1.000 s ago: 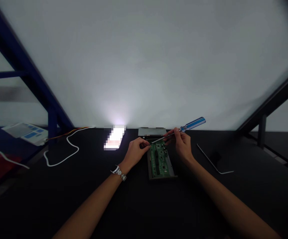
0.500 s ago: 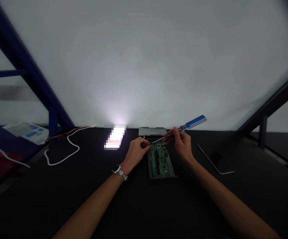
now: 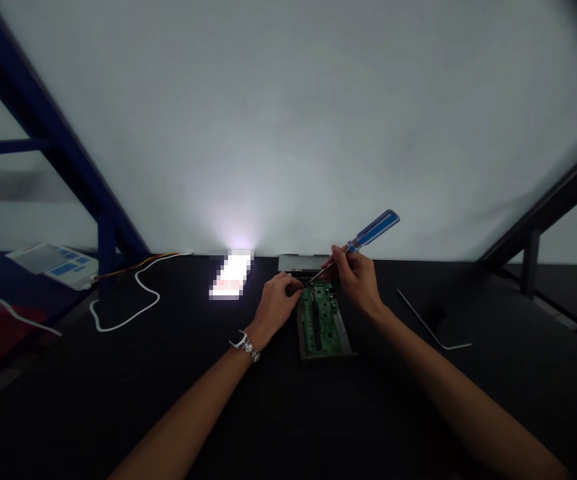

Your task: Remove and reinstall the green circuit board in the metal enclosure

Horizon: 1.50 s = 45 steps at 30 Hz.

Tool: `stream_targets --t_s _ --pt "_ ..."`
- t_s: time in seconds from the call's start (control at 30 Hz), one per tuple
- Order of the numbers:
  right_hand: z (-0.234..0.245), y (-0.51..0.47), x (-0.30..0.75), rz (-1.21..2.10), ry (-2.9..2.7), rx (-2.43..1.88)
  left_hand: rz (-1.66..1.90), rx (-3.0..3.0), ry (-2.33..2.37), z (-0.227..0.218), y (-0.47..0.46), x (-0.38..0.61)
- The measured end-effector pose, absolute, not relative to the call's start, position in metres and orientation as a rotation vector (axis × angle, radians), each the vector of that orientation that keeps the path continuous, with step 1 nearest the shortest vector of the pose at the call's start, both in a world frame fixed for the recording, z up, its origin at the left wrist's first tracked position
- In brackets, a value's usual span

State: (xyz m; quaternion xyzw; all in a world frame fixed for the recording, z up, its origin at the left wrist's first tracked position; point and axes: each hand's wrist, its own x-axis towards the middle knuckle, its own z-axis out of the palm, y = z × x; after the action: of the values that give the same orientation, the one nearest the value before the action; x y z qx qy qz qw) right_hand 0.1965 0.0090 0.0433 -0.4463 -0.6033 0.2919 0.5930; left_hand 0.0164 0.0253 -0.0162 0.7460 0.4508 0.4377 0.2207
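Note:
A green circuit board (image 3: pixel 329 331) lies in a shallow metal casing (image 3: pixel 326 357) on the black table. My right hand (image 3: pixel 358 281) is closed around the shaft of a screwdriver (image 3: pixel 373 231) with a blue and clear handle. The tool slants down to the left, its tip at the board's far left corner. There, my left hand (image 3: pixel 279 301) pinches with thumb and forefinger at the corner; whatever lies between the fingertips is too small to make out.
Behind the board, a flat metal panel (image 3: pixel 303 263) lies near the wall. A glowing, blurred-out screen (image 3: pixel 232 275) is to the left, with a white cable (image 3: pixel 156 297) beyond it. A bent thin metal strip (image 3: pixel 421 323) lies at right. A white-and-blue packet (image 3: pixel 58 263) is far left.
My right hand and the screwdriver have moved left and slightly up, and the screwdriver now stands steeper. My left hand has barely shifted at the corner of the board.

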Motion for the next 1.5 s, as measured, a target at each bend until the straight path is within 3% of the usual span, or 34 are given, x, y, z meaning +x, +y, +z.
stream_targets --t_s 0.23,0.43,0.6,1.03,1.2,1.37,1.5 --pt "0.058 0.031 0.190 0.492 -1.548 -1.111 1.301 2.157 1.255 -0.006 0.011 0.022" --pt "0.053 0.054 0.178 0.395 -1.675 -1.132 1.001 2.425 0.723 0.000 -0.012 0.030" --pt "0.046 0.059 0.176 0.359 -1.714 -1.129 0.848 2.430 0.642 -0.007 -0.015 0.034" --pt "0.045 0.064 0.177 0.472 -1.709 -1.126 0.830 2.455 0.673 -0.007 -0.015 0.036" --pt "0.057 0.063 0.192 0.764 -1.777 -1.064 0.813 2.459 0.672 -0.007 -0.016 0.035" --pt "0.062 0.061 0.201 0.881 -1.794 -1.017 0.984 2.393 0.711 -0.004 -0.013 0.034" --pt "0.058 0.063 0.198 0.794 -1.782 -1.026 1.322 2.115 1.052 0.006 0.011 0.022"
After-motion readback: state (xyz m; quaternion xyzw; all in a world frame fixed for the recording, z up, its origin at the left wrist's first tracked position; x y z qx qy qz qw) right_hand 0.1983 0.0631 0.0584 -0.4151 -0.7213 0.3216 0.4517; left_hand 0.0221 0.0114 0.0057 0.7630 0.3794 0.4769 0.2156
